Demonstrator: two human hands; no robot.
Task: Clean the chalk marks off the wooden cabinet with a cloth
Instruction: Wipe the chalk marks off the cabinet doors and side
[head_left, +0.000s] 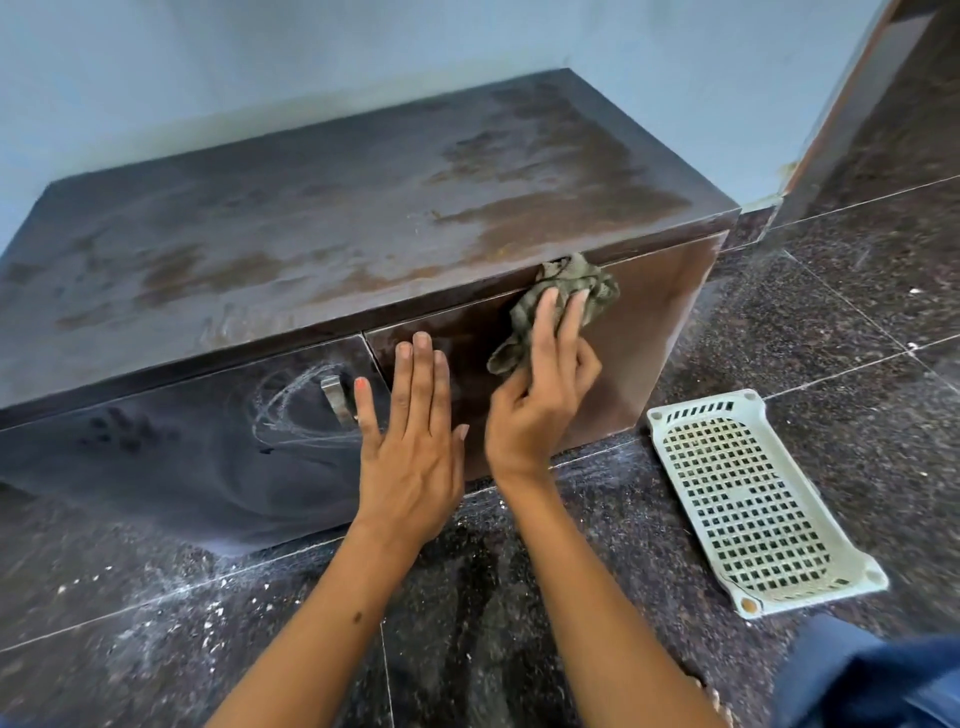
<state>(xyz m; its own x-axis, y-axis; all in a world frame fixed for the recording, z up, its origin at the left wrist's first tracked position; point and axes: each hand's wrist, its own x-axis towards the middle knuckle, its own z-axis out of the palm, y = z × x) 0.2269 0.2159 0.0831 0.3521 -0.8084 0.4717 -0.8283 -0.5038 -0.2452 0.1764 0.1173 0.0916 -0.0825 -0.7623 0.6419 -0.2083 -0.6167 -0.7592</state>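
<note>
Low dark-brown wooden cabinet (322, 218) against a pale blue wall (208, 67), standing on a dark speckled stone floor (857, 322). My right hand (540, 395) grips a crumpled grey-green cloth (566, 296), fingers curled round it and pressing it against the upper part of the right door (649, 332), just under the cabinet's top edge. My left hand (415, 441) lies flat, fingers straight and together, palm against the same door near its left edge, holding nothing. White chalk scribbles (296, 410) in looping ovals sit on the left door, around a small metal handle (337, 397); my left thumb is just beside that handle. The cabinet's top is smeared with a dusty pale film and brown patches. The right door shows a faint haze, no clear lines that I can make out. White powder and crumbs (182, 587) are scattered on the floor in front of the left door. A pale green perforated plastic tray (753, 499) lies flat on the floor to the right, near the cabinet's corner but apart from it. Dark blue fabric (872, 680) shows at the lower right corner.
</note>
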